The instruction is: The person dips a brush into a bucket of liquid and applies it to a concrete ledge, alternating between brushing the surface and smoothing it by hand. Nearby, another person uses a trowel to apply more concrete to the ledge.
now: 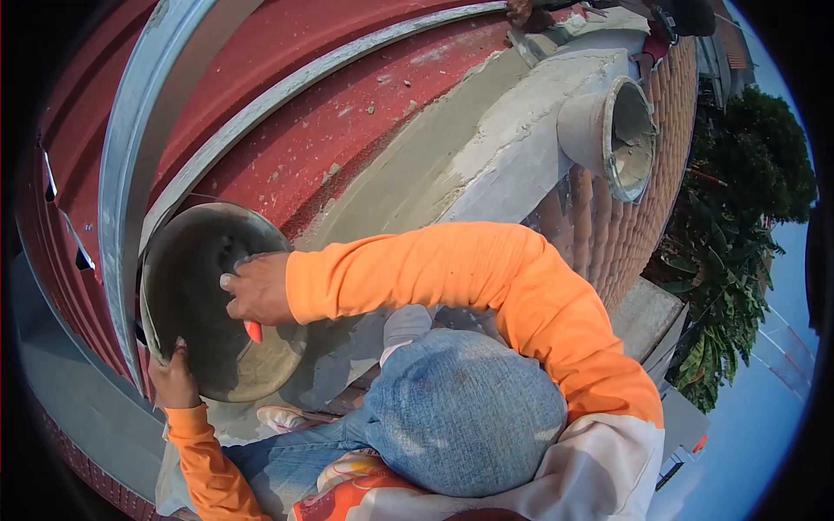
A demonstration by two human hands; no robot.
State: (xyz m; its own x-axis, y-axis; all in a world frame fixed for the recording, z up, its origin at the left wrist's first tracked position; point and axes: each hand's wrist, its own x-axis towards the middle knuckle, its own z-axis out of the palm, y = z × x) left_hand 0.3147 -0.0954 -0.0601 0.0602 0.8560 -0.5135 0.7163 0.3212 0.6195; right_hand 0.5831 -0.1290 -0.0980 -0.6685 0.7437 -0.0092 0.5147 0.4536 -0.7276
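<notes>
A round, mortar-stained bucket (274, 360) is tipped so that its mouth faces me, its dark inside smeared with grey. My left hand (176, 379) grips the rim at the lower left, thumb over the edge. Inside the mouth, my right hand (261, 291) is closed around what seems to be a trowel (253, 331); only the end of its orange-red handle shows, and the blade is hidden. Close to my right forearm runs a band of wet grey mortar (391, 182) along the red roof sheet.
Another bucket (584, 130), crusted with cement, lies on its side on the pale ledge (512, 156). Metal beams (143, 130) cross at the left. Clay roof tiles (595, 230) slope away at right. A co-worker's hand (519, 10) is at the top, near the mortar band.
</notes>
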